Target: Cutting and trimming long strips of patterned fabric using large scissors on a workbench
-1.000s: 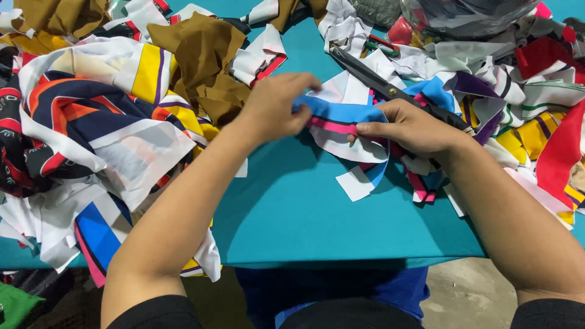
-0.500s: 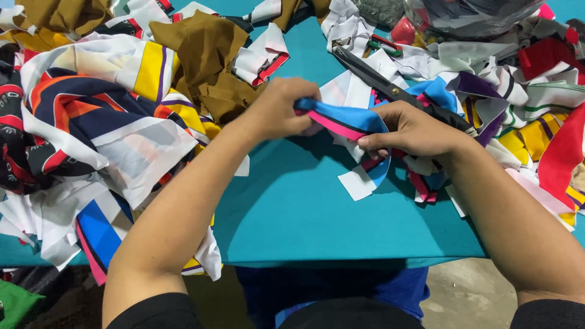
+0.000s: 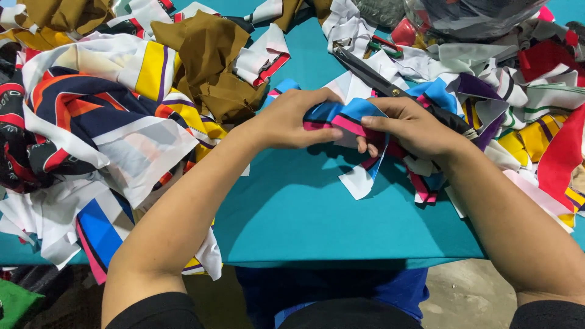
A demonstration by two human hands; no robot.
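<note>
Both hands met over the middle of the teal counter (image 3: 341, 225), holding one strip of cloth (image 3: 350, 116), blue with a pink and dark band, bunched between them just above the surface. The left hand (image 3: 295, 119) gripped its left end, fingers curled around the fabric and thumb pressed along the lower edge. The right hand (image 3: 414, 128) pinched the right end, thumb laid flat over the pink band, the other fingers (image 3: 372, 146) folded underneath. A white and blue offcut (image 3: 361, 178) lay on the counter directly below the hands, partly under the held strip; whether it touched the strip could not be told. Black scissors (image 3: 365, 72) lay closed behind the hands, blades pointing toward the far left, handle end hidden by the right wrist. A heap of striped white, yellow, navy and orange cloth (image 3: 103, 122) covered the left side of the counter, with crumpled brown fabric (image 3: 213, 61) behind it. Mixed scraps of purple, red, white and yellow (image 3: 524, 103) were piled to the right. A clear plastic bag (image 3: 469, 15) sat at the far right edge.
</note>
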